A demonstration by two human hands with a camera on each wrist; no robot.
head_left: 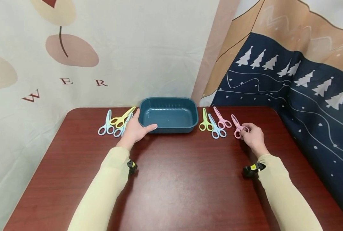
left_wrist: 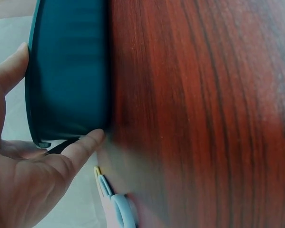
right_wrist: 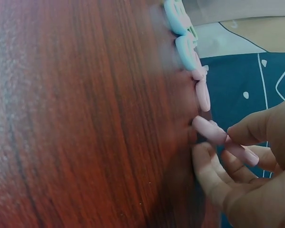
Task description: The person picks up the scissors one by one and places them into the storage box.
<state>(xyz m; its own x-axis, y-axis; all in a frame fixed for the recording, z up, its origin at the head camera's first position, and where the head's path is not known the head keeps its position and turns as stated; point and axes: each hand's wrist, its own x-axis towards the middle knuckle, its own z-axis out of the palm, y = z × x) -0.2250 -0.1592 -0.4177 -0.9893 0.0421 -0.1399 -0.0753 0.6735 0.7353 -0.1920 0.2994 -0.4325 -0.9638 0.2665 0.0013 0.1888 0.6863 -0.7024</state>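
Note:
A dark teal plastic bin stands at the table's far edge. Against its left front corner rests my left hand, thumb along the front rim and fingers straight along the left side. The left wrist view shows the thumb at the bin's rim and a fingertip touching its lower corner. With thumb and fingers, my right hand pinches a handle loop of pink scissors, whose blades point away from me. In the right wrist view the pink loop is tilted near the tabletop.
Left of the bin lie blue scissors, yellow scissors and another blue pair, partly behind my left hand. To its right lie green scissors, blue scissors and pink scissors. Fabric backdrops hang behind the reddish-brown table.

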